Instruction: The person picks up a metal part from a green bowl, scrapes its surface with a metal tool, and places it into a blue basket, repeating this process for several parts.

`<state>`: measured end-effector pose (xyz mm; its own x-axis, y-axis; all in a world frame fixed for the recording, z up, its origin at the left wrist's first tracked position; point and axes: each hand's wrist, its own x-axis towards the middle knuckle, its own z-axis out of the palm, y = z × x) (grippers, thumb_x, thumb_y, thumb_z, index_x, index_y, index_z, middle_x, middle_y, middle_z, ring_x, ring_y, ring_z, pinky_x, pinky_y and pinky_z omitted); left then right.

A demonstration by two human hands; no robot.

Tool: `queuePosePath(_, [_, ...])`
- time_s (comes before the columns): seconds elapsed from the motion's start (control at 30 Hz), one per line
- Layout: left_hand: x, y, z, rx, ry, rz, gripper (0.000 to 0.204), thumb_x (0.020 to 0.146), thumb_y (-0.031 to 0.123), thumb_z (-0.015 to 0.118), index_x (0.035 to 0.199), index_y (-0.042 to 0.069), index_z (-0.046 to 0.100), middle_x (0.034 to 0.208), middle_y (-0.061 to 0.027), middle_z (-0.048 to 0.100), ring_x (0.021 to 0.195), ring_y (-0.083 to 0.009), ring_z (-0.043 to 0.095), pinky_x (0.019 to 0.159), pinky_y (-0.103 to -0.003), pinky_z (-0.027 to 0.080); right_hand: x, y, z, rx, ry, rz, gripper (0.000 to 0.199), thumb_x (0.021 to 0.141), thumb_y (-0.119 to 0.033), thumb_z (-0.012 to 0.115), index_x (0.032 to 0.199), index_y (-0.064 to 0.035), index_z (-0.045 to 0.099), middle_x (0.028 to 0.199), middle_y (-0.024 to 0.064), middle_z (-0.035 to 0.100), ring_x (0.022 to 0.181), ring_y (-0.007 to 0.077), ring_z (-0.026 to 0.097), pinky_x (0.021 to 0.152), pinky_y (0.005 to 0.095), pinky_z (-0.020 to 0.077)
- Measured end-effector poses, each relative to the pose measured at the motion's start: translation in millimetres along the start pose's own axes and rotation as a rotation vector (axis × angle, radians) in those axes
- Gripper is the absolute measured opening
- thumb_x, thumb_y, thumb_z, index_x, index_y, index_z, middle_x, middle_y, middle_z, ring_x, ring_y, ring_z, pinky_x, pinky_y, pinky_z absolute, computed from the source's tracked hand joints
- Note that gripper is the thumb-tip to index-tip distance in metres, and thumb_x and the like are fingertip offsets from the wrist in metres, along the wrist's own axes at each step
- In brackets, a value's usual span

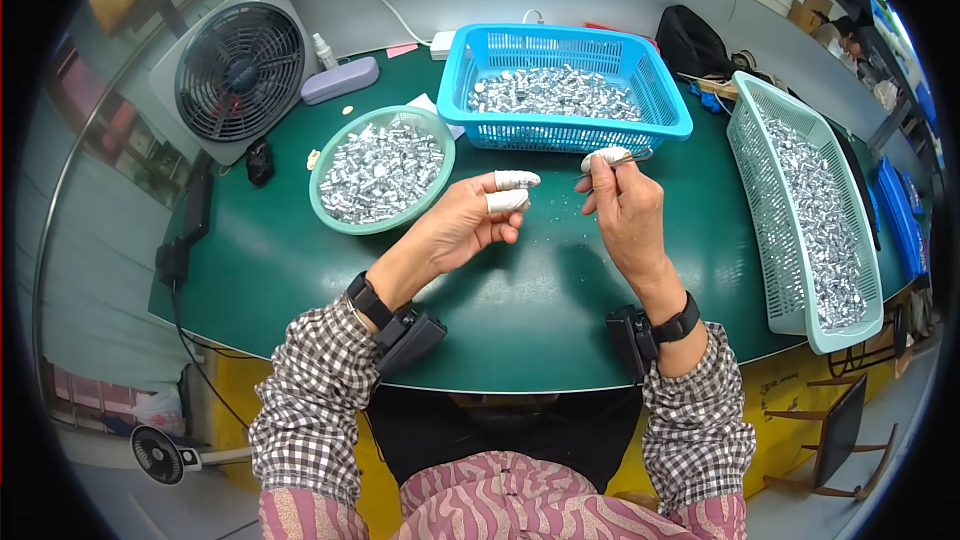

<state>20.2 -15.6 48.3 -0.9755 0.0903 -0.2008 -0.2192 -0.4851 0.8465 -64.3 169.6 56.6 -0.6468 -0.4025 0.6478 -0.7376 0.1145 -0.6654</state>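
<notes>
Over the near middle of the green table, my left hand [470, 218] has white wrapping on two fingers. Those fingertips are slightly apart with nothing visible between them, and the other fingers curl loosely. To its right, my right hand [625, 215] is closed in a pinch on a thin metal tool [643, 154] with a looped end; most of the tool is hidden. A finger of this hand is wrapped in white too. Left of my left hand stands a round pale green basket [318, 202] of small silvery metal parts [382, 168]. Beyond both hands, a blue basket [560, 133] holds similar parts.
A long pale green basket [775, 270] of metal parts lines the right side. A box fan [240, 75], purple case [340, 80] and small spray bottle [323, 50] stand at the back left. Tiny crumbs dot the green table [520, 330]. Beyond the right edge is a chair [838, 430].
</notes>
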Motion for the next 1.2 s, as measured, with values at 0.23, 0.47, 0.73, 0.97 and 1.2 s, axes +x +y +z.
queuePosePath(0.23, [3,-10,0,0.003,0.027,0.029,0.034,0.088,0.011,0.060,0.120,0.003,0.052,0.093,-0.0039,0.058,0.073,-0.0091,0.057,0.060,-0.022,0.051,-3,-11,1,0.138,-0.055,0.089,0.019,0.096,-0.010,0.046,0.087,0.0042,0.057,0.071,0.0089,0.062,0.053,0.0104,0.057,0.048,0.0223,0.0455])
queuePosePath(0.47, [2,-14,0,0.122,0.047,0.070,0.035,0.088,0.011,0.060,0.121,0.003,0.052,0.096,-0.0054,0.058,0.073,-0.0102,0.058,0.060,-0.023,0.052,-9,-14,3,0.080,-0.138,0.000,0.017,0.095,-0.008,0.046,0.090,0.0050,0.056,0.073,0.0100,0.063,0.055,0.0114,0.058,0.050,0.0221,0.0469])
queuePosePath(0.73, [0,-19,-2,0.142,0.056,0.080,0.029,0.088,0.010,0.059,0.115,0.002,0.054,0.095,-0.0059,0.059,0.069,-0.0099,0.057,0.053,-0.022,0.051,-11,-14,9,0.062,-0.217,-0.044,0.015,0.094,-0.007,0.049,0.090,0.0044,0.057,0.074,0.0088,0.064,0.055,0.0121,0.059,0.050,0.0235,0.0471])
queuePosePath(0.97, [2,-23,-1,0.157,0.100,0.101,0.028,0.087,0.008,0.060,0.114,0.002,0.055,0.092,-0.0054,0.058,0.067,-0.0093,0.055,0.049,-0.022,0.051,-14,-7,12,-0.011,-0.245,-0.092,0.012,0.093,-0.007,0.051,0.090,0.0029,0.058,0.075,0.0077,0.065,0.054,0.0129,0.059,0.048,0.0243,0.0465])
queuePosePath(1.2, [2,-24,-2,0.166,0.094,0.095,0.027,0.088,0.008,0.059,0.114,0.001,0.055,0.091,-0.0050,0.058,0.067,-0.0095,0.055,0.048,-0.021,0.051,-14,-6,14,-0.015,-0.267,-0.103,0.011,0.092,-0.007,0.052,0.090,0.0024,0.058,0.076,0.0077,0.065,0.054,0.0132,0.059,0.048,0.0248,0.0465])
